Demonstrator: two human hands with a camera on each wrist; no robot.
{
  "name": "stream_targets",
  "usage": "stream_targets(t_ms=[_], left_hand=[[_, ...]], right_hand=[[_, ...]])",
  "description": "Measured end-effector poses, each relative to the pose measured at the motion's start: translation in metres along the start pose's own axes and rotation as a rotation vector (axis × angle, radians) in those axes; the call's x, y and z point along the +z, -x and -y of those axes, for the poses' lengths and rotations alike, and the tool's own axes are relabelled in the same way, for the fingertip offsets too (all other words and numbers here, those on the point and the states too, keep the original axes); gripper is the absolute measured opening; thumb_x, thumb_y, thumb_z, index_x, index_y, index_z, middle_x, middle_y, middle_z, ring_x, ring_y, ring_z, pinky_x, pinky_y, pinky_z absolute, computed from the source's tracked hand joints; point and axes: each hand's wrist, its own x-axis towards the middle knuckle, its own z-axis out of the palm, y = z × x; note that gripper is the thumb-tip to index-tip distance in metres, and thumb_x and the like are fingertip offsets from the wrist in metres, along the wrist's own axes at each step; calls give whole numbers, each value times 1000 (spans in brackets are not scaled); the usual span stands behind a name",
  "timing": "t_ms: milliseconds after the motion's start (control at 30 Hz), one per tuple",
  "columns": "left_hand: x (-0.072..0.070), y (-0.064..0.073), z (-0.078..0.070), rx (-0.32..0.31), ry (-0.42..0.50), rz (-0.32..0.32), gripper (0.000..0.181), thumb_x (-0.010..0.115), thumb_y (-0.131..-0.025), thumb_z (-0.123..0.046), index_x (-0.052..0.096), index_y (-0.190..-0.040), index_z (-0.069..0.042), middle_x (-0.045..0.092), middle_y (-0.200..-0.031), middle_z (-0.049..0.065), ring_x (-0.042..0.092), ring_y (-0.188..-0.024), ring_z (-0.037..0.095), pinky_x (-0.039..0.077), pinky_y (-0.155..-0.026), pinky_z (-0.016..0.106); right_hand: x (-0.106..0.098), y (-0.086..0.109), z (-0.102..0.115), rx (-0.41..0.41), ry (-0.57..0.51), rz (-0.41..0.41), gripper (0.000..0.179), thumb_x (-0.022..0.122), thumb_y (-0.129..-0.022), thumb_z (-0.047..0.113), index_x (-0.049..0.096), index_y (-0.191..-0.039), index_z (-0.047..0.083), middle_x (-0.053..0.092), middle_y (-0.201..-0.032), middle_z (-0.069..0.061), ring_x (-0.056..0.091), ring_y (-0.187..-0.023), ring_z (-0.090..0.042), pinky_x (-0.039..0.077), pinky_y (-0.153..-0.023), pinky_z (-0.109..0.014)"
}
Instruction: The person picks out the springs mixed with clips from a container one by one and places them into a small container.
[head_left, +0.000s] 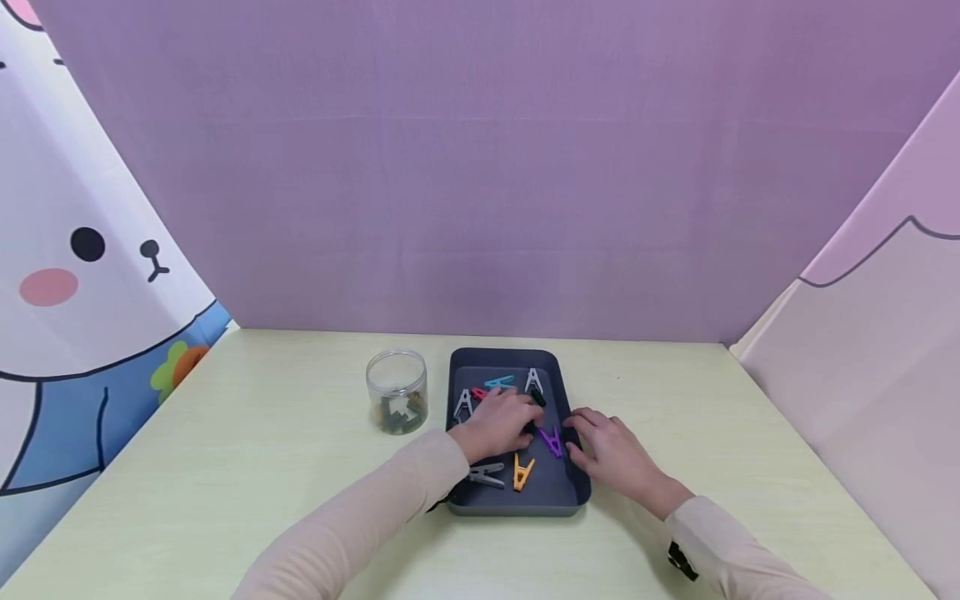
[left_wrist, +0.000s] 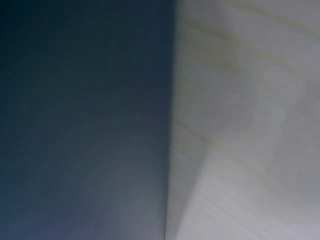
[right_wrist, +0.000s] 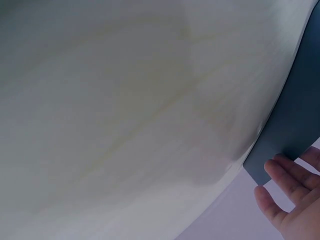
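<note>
My left hand [head_left: 498, 422] reaches into a dark grey tray [head_left: 480, 502], its fingers bent down among clothespins. A dark green clothespin [head_left: 537, 397] shows right at its fingertips; what lies under the palm is hidden, and I cannot tell whether the hand grips it. Beside the thumb is a purple clothespin [head_left: 553, 442], with a yellow clothespin [head_left: 522, 473] nearer the front. My right hand [head_left: 617, 454] rests against the tray's right side, fingertips at the rim. In the right wrist view, its loosely bent fingers [right_wrist: 286, 181] lie at the tray's outer wall [right_wrist: 292, 107].
Left of the tray stands a clear jar [head_left: 397, 392] with dark green and brownish pieces inside. Other clothespins lie in the tray, among them a blue clothespin [head_left: 498, 382], a red clothespin [head_left: 479, 392] and several grey ones. A purple backdrop [head_left: 480, 192] rises behind the table [head_left: 300, 417].
</note>
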Motion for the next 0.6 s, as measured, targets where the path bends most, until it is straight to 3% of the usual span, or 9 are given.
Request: stream_targets(t_ms=[267, 600], left_hand=[[-2, 1, 0, -20, -13, -34, 11, 66, -81, -26, 64, -92, -27, 65, -100, -9, 57, -95, 16, 42, -89, 41], [2, 2, 3, -18, -2, -66, 12, 66, -81, -23, 64, -91, -27, 66, -97, -10, 58, -96, 16, 41, -93, 44]], right_hand=[[-1, 1, 1, 5, -6, -1, 28, 64, -80, 24, 62, -103, 9, 61, -110, -6, 58, -102, -21, 47, -80, -40], [-1, 0, 1, 13, -10, 6, 28, 64, -80, 24, 62, -103, 9, 61, -110, -6, 58, -102, -21, 47, -81, -41]])
